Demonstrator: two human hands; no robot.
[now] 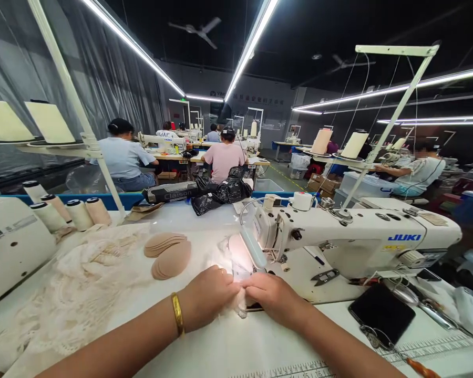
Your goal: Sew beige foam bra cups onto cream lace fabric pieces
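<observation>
My left hand (211, 295), with a gold bangle at its wrist, is closed on a pale piece of lace fabric (241, 305) just in front of the sewing machine's needle area. My right hand (274, 296) pinches the same fabric from the other side, its fingertips almost meeting the left ones. The white JUKI sewing machine (355, 231) stands to the right, its lamp lighting the cloth. Fingers hide part of the fabric and the needle. Beige oval pads (172, 260) lie in two stacks to the left of my hands.
Cream lace (86, 283) is heaped on the left. Thread cones (79, 214) stand behind it. Thread snips (325, 276) lie on the machine bed, and a black phone-like slab (381, 314) on the right. Black plastic bags (220, 193) sit behind. Several people work at machines farther back.
</observation>
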